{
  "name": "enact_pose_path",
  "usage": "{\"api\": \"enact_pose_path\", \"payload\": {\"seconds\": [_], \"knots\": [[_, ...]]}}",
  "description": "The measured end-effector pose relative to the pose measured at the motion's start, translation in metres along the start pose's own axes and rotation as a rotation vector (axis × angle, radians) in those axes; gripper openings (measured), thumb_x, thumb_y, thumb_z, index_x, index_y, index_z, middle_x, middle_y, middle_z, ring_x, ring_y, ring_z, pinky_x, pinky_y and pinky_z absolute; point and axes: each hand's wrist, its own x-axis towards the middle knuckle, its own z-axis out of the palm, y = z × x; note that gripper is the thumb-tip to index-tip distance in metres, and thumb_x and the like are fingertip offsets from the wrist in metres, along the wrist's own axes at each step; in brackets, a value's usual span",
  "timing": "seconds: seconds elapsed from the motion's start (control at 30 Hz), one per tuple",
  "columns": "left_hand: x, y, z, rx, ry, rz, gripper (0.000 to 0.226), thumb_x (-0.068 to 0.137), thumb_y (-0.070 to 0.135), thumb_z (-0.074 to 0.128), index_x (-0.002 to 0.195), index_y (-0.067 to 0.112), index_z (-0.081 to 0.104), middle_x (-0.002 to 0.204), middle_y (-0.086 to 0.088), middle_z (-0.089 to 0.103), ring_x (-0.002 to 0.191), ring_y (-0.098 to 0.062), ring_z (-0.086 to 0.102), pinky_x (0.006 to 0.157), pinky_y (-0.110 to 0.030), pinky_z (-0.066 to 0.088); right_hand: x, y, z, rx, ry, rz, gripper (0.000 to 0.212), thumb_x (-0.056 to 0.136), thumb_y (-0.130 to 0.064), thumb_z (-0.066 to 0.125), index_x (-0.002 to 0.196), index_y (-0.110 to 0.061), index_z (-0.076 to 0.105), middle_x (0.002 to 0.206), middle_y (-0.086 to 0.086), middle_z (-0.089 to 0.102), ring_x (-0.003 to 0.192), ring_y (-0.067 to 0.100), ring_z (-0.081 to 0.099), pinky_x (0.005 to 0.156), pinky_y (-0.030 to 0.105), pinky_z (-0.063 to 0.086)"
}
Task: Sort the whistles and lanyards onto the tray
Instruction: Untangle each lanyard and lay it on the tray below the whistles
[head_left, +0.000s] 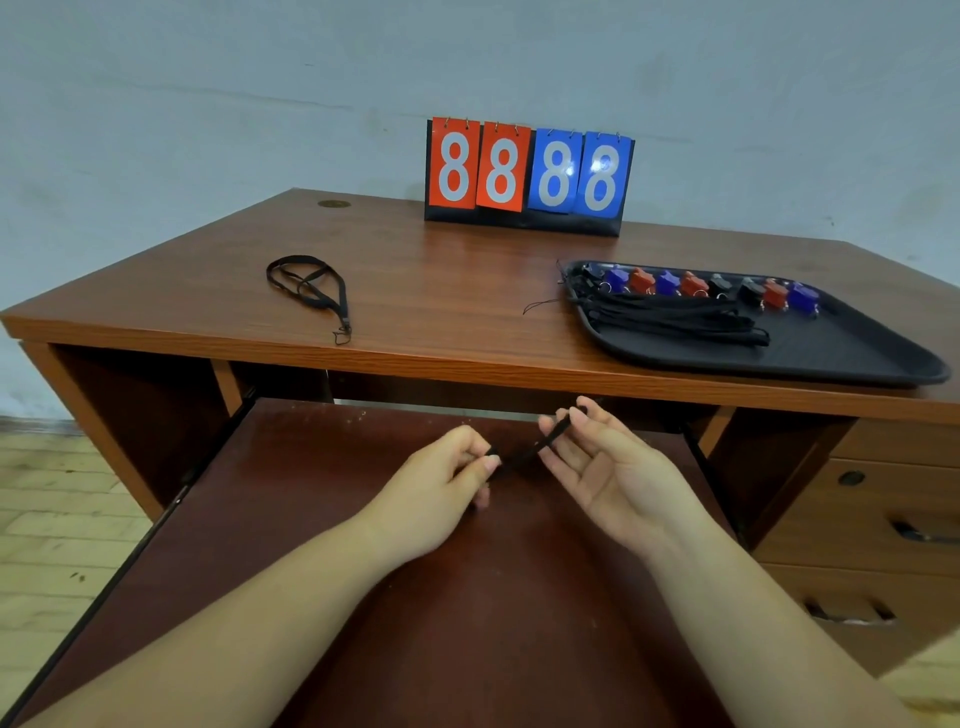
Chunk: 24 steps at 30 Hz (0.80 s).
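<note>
There is a single view, from a camera worn on the person's head, looking forward and steeply down. Its wide lens bows the desk (467, 291) edges and the wall line. Nearest, at the bottom, both forearms reach in, and the left hand (441, 483) and right hand (608, 467) sit just below centre over the pull-out shelf (363, 597) (the closest surface). The desk top fills the middle, seen from above and in front, with the tray (857, 353) towards the right edge. The scoreboard (530, 176) at the desk's back faces the camera. The wall (208, 104) lies farthest, across the top.
</note>
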Motion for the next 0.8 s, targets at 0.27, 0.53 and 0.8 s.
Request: {"api": "enact_pose_path", "payload": {"seconds": [0.27,0.53,0.8], "knots": [[-0.002,0.015,-0.003,-0.631,0.133,-0.154,0.014,0.088,0.012,0.061,0.094,0.017,0.072,0.059,0.011,0.062,0.055,-0.003,0.054,0.06,-0.013,0.047,-0.001,0.006,0.0,-0.203,0.005,-0.055,0.023,0.083,0.004,0.058,0.097,-0.013,0.058,0.08,0.004,0.068,0.068,0.01,0.068,0.072,0.026,0.058],[-0.005,0.018,0.0,-0.789,0.077,-0.119,0.011,0.083,0.003,0.063,0.087,0.011,0.07,0.071,-0.002,0.071,0.067,-0.008,0.066,0.065,-0.019,0.054,-0.009,0.017,0.007,-0.341,-0.036,-0.063,0.02,0.082,0.005,0.059,0.091,-0.009,0.071,0.08,0.008,0.074,0.071,0.015,0.071,0.06,0.023,0.056],[-0.005,0.018,0.001,-0.791,0.028,-0.077,0.025,0.081,0.003,0.064,0.101,0.016,0.07,0.074,-0.001,0.07,0.067,-0.006,0.064,0.068,-0.019,0.054,-0.011,0.02,0.008,-0.421,-0.038,-0.089,0.017,0.075,-0.003,0.067,0.09,-0.012,0.067,0.085,0.009,0.074,0.077,0.019,0.071,0.065,0.027,0.055]]}}
